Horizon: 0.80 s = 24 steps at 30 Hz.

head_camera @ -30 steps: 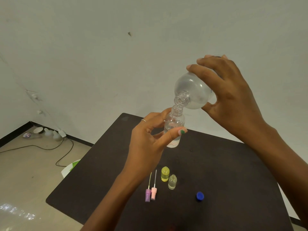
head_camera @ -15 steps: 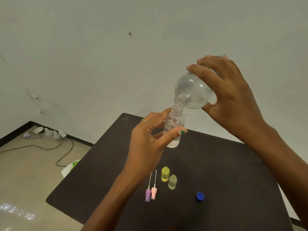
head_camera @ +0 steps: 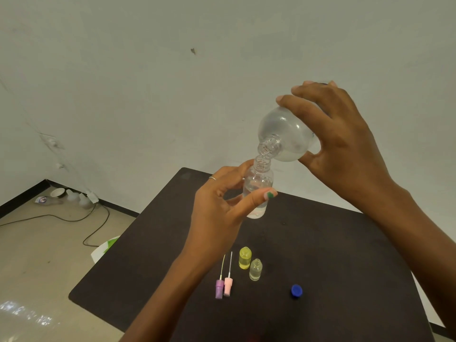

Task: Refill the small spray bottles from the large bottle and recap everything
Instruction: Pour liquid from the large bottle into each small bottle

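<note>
The large bottle (head_camera: pixel 288 134), tipped neck-down above the desk (head_camera: pixel 320 243), meets the open mouth of a small clear bottle (head_camera: pixel 257 186) held upright just under it. The right hand (head_camera: pixel 345 144) has its grip closed around the large bottle's body; the left hand (head_camera: pixel 222 208) pinches the small bottle between thumb and fingers. On the desk nearer the person stand a yellow bottle (head_camera: pixel 245 257) and a clear bottle (head_camera: pixel 255 269), just beside two spray tops, purple (head_camera: pixel 219 288) and pink (head_camera: pixel 228 287), with a blue cap (head_camera: pixel 296 290) apart to the right.

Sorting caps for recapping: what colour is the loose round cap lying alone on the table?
Blue; the cap shows clearly in the head view.
</note>
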Available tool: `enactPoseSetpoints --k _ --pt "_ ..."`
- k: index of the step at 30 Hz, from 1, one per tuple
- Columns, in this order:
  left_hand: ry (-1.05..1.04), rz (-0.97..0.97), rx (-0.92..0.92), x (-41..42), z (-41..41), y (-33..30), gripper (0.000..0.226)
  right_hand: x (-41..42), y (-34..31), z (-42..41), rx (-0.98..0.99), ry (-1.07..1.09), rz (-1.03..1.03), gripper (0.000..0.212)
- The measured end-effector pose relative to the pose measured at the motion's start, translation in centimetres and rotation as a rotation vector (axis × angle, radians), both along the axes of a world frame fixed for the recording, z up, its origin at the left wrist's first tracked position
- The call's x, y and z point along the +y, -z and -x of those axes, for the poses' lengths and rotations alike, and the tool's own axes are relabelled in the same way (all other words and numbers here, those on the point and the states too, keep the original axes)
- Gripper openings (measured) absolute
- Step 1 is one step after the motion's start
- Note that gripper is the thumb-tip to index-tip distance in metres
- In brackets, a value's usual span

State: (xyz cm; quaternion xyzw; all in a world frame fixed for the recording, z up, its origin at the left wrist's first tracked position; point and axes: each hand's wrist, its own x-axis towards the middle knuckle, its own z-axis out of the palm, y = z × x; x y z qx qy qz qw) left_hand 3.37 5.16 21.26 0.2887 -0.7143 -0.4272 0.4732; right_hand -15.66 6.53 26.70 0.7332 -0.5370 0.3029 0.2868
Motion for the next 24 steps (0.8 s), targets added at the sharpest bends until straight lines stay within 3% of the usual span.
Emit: enactPoseSetpoints --k 24 --pt "-0.002 -0.009 0.0 0.07 -0.07 -0.14 0.037 0.08 -0.2 -0.09 0.005 0.011 -0.009 0.066"
